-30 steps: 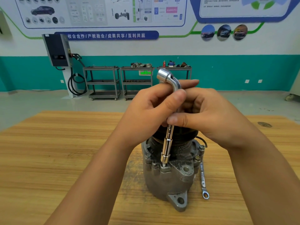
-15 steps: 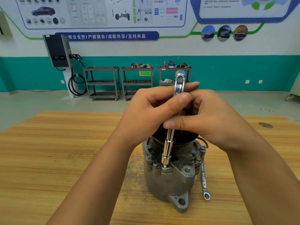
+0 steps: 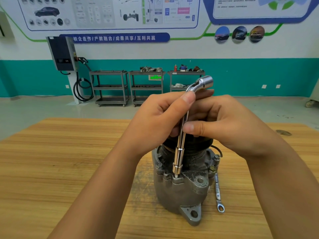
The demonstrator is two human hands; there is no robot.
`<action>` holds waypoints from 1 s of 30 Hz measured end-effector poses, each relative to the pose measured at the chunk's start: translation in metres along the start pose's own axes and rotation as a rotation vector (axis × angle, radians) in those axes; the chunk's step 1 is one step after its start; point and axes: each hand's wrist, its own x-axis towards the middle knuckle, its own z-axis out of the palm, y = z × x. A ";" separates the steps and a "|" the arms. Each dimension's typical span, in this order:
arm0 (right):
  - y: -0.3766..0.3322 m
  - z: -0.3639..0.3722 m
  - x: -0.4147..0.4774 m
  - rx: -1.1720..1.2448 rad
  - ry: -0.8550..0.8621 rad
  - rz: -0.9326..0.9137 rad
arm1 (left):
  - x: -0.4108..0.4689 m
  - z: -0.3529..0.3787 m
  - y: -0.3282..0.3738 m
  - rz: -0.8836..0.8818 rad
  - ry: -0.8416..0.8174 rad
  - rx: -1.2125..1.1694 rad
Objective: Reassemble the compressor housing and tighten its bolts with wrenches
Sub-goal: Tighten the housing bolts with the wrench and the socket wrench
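A grey, dirty compressor housing (image 3: 181, 192) stands upright on the wooden table (image 3: 69, 169), its black pulley end on top. A chrome L-shaped socket wrench (image 3: 179, 157) stands upright with its lower socket on a bolt at the housing's near rim; its bent head (image 3: 204, 83) points up and right. My left hand (image 3: 155, 118) pinches the shaft just below the bend. Lower on the shaft, my right hand (image 3: 229, 125) pinches it between thumb and fingers. Other bolts (image 3: 215, 157) sit along the right rim.
A flat ring spanner (image 3: 218, 192) lies on the table just right of the housing. A dark round mark (image 3: 283, 132) is on the table's far right. Beyond the table stand three grey trolleys (image 3: 146, 87) and a wall charger (image 3: 62, 52).
The wrench has turned on the bolt: its bent head pointed left a second ago, faced away half a second ago, and now points right. Both hands stayed on the shaft.
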 end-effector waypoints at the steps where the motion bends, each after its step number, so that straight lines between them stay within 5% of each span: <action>1: 0.000 0.000 0.000 0.001 0.004 -0.004 | 0.000 0.000 0.000 -0.003 0.000 0.004; 16: 0.005 0.003 0.004 -0.090 0.063 -0.048 | 0.000 0.000 -0.002 0.128 -0.023 -0.037; 23: 0.006 0.007 0.005 -0.139 0.123 -0.045 | 0.000 -0.001 -0.004 0.039 0.033 -0.014; 30: 0.001 0.000 0.000 -0.023 -0.009 -0.064 | -0.002 -0.002 -0.002 0.075 -0.091 0.061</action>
